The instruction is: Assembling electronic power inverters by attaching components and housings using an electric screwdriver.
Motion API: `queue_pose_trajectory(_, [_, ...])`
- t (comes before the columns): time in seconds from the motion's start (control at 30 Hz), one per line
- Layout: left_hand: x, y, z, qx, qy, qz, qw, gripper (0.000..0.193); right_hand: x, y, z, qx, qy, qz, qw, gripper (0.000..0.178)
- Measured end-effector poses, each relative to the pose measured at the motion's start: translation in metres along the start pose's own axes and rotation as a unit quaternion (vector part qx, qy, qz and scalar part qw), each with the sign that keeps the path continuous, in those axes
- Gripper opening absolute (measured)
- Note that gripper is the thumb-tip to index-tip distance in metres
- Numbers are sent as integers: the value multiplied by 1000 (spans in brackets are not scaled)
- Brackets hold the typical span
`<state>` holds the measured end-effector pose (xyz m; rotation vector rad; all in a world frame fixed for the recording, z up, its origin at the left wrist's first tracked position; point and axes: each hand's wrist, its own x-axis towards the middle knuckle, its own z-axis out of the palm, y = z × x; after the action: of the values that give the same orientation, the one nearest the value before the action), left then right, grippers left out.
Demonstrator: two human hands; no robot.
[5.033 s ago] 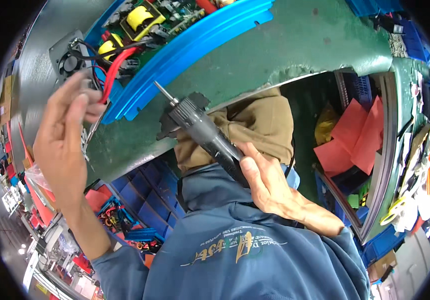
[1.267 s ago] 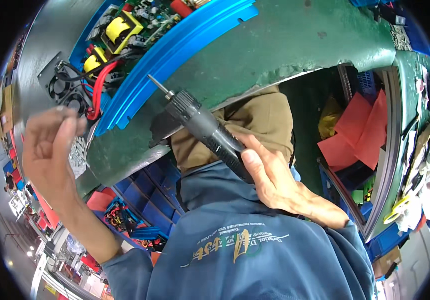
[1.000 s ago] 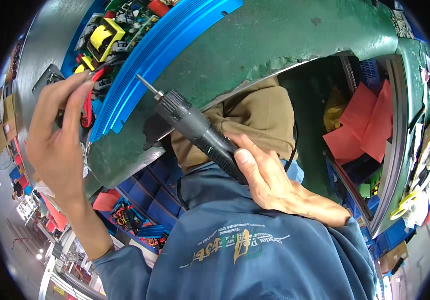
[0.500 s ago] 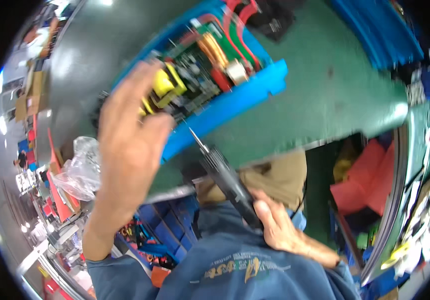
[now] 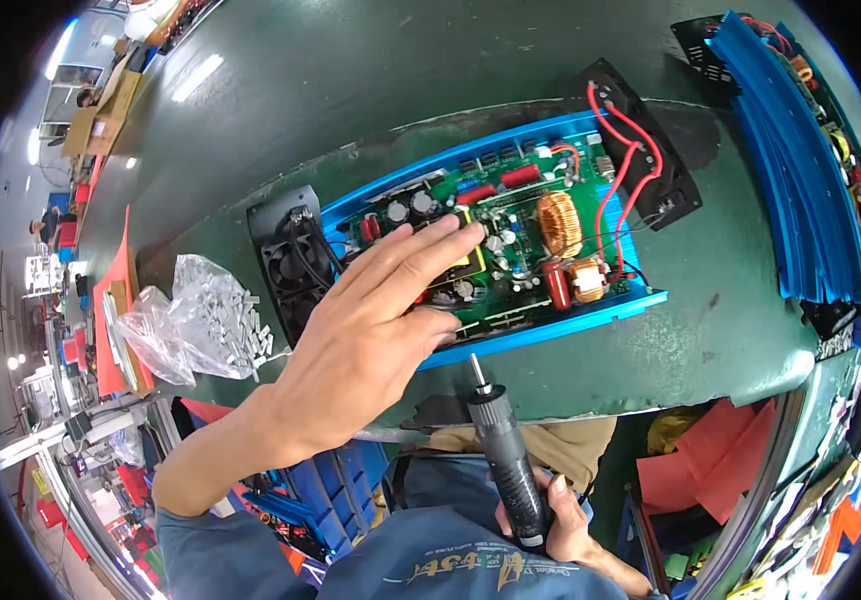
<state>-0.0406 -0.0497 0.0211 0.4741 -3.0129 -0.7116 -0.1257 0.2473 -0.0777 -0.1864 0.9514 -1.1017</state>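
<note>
While the right hand (image 5: 566, 525) grips a black electric screwdriver (image 5: 511, 460), its bit (image 5: 479, 372) close by the near wall of a blue metal housing (image 5: 571, 325), the left hand (image 5: 371, 325) spreads flat, fingers extended, over the green circuit board (image 5: 511, 262) inside that housing; I cannot tell whether it touches the components. A black fan panel (image 5: 291, 258) sits at the housing's left end, a red-wired black end plate (image 5: 674, 180) at its right; a clear plastic bag (image 5: 201, 318) of small grey pieces lies beyond the fan end.
</note>
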Motion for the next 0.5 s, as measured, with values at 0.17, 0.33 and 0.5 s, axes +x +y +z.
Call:
queue_pose_trajectory(0.17, [1,6,-8,-1,-53,-6,999,19,1,-1,4,21,18,27,999,104])
queue_pose_trajectory(0.33, [-12,17,0,65,-71,0,995,26,1,0,5,-16,33,16,999,104])
queue_pose_trajectory(0.5, [-17,26,4,55,-36,-22,998,31,-2,-7,9,-53,68,26,996,103])
